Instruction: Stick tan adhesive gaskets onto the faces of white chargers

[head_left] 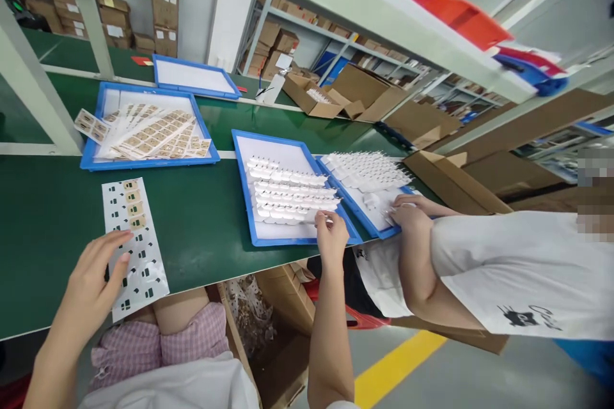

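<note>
My left hand (98, 271) rests over a sheet of stickers (149, 262) on the green table, with fingers stretched and thumb apart. Several tan stickers (135, 209) are on the sheet's upper part; lower down it shows white backing with dark cutout marks. My right hand (332, 236) is at the near right corner of a blue-rimmed tray (256, 241). Its fingertips are pinched around a small white part, mostly hidden by the fingers. Rows of similar white parts (288, 195) with thin pins lie in that tray.
Another blue tray (148, 165) holds stacked sticker sheets (153, 128). Behind it is a white-bottomed tray (194, 77). To the right, a co-worker's hands (407, 208) work over a tray of white parts (367, 169). Cardboard boxes (455, 182) and a shelf beam (384, 19) surround the table.
</note>
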`<state>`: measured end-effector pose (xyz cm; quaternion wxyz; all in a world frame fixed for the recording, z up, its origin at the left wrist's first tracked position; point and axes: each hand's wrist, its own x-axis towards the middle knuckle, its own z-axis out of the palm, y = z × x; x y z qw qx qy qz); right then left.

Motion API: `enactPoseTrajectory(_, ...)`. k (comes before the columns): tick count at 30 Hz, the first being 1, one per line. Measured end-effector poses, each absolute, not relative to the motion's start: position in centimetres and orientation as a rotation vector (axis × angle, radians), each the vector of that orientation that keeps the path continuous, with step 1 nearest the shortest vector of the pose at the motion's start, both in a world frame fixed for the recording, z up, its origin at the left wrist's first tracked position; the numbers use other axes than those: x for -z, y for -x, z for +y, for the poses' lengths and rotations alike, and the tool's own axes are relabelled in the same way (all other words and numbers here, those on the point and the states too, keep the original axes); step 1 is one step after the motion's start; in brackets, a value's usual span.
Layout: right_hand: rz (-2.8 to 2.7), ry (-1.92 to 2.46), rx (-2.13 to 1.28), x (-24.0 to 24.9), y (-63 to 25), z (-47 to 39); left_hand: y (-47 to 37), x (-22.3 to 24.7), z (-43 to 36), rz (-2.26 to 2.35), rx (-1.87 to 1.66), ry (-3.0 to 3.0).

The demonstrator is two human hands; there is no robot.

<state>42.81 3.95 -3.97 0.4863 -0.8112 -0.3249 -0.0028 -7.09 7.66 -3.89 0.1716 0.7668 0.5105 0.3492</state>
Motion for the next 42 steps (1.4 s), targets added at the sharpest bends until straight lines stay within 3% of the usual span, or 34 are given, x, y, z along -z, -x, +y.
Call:
enactPoseTrajectory(6, -0.899, 1.995, -0.046, 3.6, -42.0, 4.0, 9.7, 5.1, 9.2, 1.555, -0.835, -2.238)
enactPoseTrajectory(12, -0.979, 1.874, 0.386, -1.0, -34.5, 3.8, 9.4, 5.9, 9.3, 1.691, -0.636, -2.297)
enactPoseTrajectory(14, -1.205, 1.66, 0.208, -2.1, -29.5, 5.2, 9.2, 5.8, 9.3, 1.699, -0.653, -2.292)
enactPoseTrajectory(16, -1.644, 1.47, -0.185, -2.0, -24.2, 7.7, 9.0, 5.5, 9.5, 1.7, -0.703, -2.277)
enactPoseTrajectory(20, -2.183, 1.218, -0.678, 0.7, -16.1, 13.5, 8.1, 4.7, 10.7, 1.604, -0.7, -2.303)
enactPoseTrajectory(26, -2.284, 1.207, -0.669, 4.4, -12.8, 16.2, 7.0, 6.2, 11.8, 1.553, -0.49, -2.367)
enactPoseTrajectory(42, -2.359, 1.214, -0.562, 5.5, -12.8, 16.2, 7.4, 5.3, 10.8, 1.665, -0.591, -2.227)
